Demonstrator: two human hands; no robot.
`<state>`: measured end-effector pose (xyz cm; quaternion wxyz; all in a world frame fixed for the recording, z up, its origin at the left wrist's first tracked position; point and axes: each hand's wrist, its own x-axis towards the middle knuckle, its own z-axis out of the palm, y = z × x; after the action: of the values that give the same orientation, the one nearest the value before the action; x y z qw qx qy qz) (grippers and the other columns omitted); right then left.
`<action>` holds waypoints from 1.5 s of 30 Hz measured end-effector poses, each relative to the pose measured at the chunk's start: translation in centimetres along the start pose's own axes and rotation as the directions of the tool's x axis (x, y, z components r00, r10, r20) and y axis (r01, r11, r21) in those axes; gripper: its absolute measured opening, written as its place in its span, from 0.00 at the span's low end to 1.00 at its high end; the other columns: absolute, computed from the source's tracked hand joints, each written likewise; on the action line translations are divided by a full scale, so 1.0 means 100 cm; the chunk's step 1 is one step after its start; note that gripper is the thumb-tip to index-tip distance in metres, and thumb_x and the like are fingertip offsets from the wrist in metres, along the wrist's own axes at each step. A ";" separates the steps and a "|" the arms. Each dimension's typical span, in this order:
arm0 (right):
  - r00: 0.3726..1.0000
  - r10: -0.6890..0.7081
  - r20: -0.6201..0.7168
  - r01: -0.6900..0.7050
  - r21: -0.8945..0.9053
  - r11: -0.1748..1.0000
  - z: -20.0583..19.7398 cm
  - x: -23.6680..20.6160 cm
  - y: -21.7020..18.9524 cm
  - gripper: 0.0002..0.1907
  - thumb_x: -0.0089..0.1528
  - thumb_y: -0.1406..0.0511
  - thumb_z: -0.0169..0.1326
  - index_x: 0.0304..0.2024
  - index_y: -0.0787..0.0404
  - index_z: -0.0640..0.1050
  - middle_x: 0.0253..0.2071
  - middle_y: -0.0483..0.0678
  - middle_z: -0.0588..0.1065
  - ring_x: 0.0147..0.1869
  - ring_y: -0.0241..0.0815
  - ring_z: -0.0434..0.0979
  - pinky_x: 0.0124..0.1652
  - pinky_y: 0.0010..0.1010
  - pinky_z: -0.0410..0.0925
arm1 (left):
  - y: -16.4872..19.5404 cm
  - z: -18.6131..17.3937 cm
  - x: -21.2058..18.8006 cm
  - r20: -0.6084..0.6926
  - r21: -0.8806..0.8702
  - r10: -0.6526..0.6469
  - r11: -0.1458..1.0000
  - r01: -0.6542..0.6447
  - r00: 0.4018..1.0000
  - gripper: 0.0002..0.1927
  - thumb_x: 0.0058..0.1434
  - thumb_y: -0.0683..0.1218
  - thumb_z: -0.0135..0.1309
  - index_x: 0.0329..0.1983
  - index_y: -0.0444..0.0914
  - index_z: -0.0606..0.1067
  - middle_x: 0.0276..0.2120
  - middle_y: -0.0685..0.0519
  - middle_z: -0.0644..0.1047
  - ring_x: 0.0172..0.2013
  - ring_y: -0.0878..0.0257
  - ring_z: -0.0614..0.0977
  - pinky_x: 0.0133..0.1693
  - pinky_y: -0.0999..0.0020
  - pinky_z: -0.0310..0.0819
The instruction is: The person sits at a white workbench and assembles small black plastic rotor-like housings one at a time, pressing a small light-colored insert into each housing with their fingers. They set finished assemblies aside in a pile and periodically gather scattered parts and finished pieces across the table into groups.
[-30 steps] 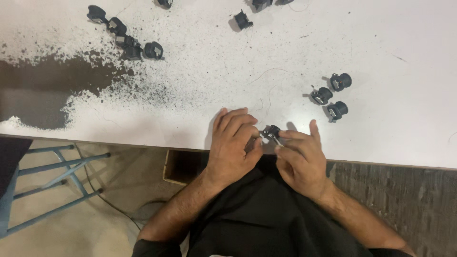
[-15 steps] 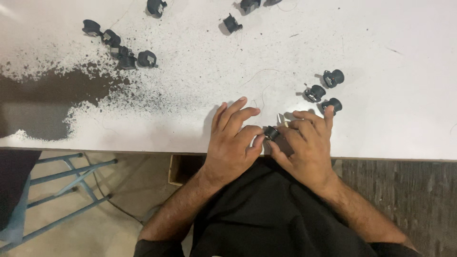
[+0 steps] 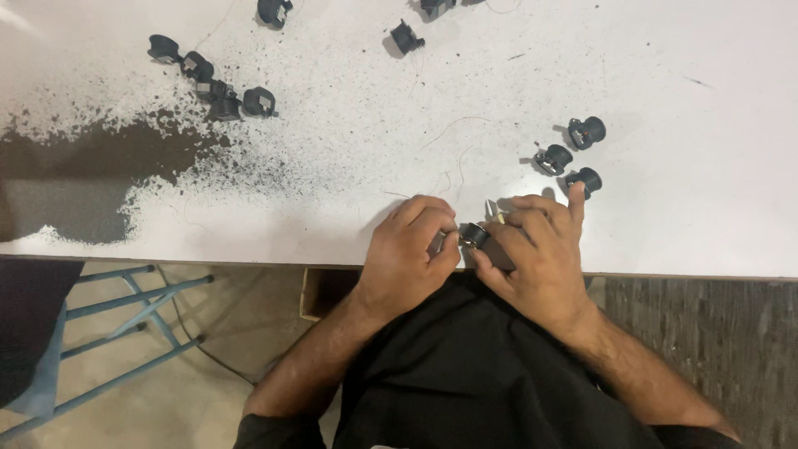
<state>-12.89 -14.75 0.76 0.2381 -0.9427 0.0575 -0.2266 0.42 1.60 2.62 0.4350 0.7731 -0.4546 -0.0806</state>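
Both hands are working right at the near edge of the white table (image 3: 648, 75), wrists hanging off over the lap. There is plenty of bare tabletop ahead of the fingers; the worn dark patch (image 3: 75, 183) is sitting far off on the person's left. Three small black parts (image 3: 572, 156) are lying just beyond the right hand (image 3: 540, 258), near its raised index finger. More black parts (image 3: 218, 91) are sitting well apart at the far left, and others near the top edge.

The left hand (image 3: 409, 258) is curling nearly closed, thumb and fingertips pinching one side of a small black round part (image 3: 475, 235). The right hand is curling loosely around the part's other side, with a thin metal tip (image 3: 490, 208) poking up between the fingers; how it is gripped is hidden. The part is sitting between the hands, just above the table's near edge.
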 end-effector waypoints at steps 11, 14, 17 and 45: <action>0.974 -0.109 -0.200 0.138 0.138 0.981 0.007 -0.022 0.001 0.14 0.56 0.73 0.64 0.44 0.60 0.79 0.42 0.49 0.74 0.58 0.50 0.77 0.77 0.59 0.49 | -0.005 0.017 -0.003 -0.001 -0.024 0.025 0.999 -0.025 1.000 0.10 0.55 0.37 0.59 0.32 0.37 0.68 0.27 0.50 0.73 0.29 0.55 0.78 0.31 0.59 0.73; 0.976 -0.076 -0.203 0.133 0.285 0.949 0.020 -0.028 -0.002 0.14 0.57 0.73 0.64 0.43 0.63 0.74 0.39 0.49 0.76 0.55 0.51 0.80 0.74 0.56 0.56 | -0.004 0.023 -0.008 -0.037 -0.045 0.044 0.998 -0.045 0.998 0.10 0.54 0.37 0.58 0.32 0.36 0.67 0.28 0.49 0.73 0.30 0.52 0.77 0.32 0.57 0.73; 0.976 -0.091 -0.199 0.137 0.231 0.963 0.024 -0.031 0.000 0.14 0.55 0.73 0.64 0.41 0.63 0.75 0.39 0.52 0.77 0.53 0.51 0.80 0.72 0.57 0.56 | -0.006 0.027 -0.008 -0.047 -0.050 0.037 0.998 -0.040 0.998 0.10 0.54 0.36 0.58 0.32 0.36 0.67 0.27 0.49 0.72 0.30 0.52 0.77 0.32 0.56 0.73; 0.953 -0.024 -0.303 0.080 0.174 0.981 0.003 -0.013 0.026 0.11 0.64 0.78 0.56 0.46 0.64 0.72 0.44 0.53 0.73 0.57 0.53 0.77 0.79 0.60 0.50 | -0.143 -0.136 0.069 -0.305 0.695 -0.146 0.642 0.324 0.941 0.24 0.65 0.54 0.65 0.53 0.32 0.75 0.40 0.41 0.77 0.36 0.51 0.80 0.36 0.54 0.77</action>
<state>-13.90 -16.59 -1.22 0.3068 -0.8726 0.0468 -0.3772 20.50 7.42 2.14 0.1200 0.9386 -0.2919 0.1396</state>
